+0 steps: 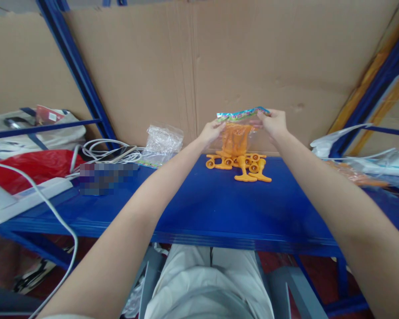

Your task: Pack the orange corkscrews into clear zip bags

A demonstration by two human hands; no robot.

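Between both hands hangs a clear plastic bag (241,116) with a blue, colourfully printed top strip, and orange pieces show in or through it. My left hand (213,132) pinches the bag's left side. On its right top corner, my right hand (273,123) is closed with thumb and fingers. Below and partly behind the bag, several orange plastic pieces (245,170) with T-shaped ends and round cups lie heaped on the blue table (216,208). Whether the bag's mouth is parted cannot be made out.
Clear plastic bags (162,144) lie left of the heap, beside white cables (103,146) and a red bag (43,166). A white power strip (29,199) sits at far left. Filled orange packages (355,174) lie at right. A cardboard wall (136,66) stands behind.
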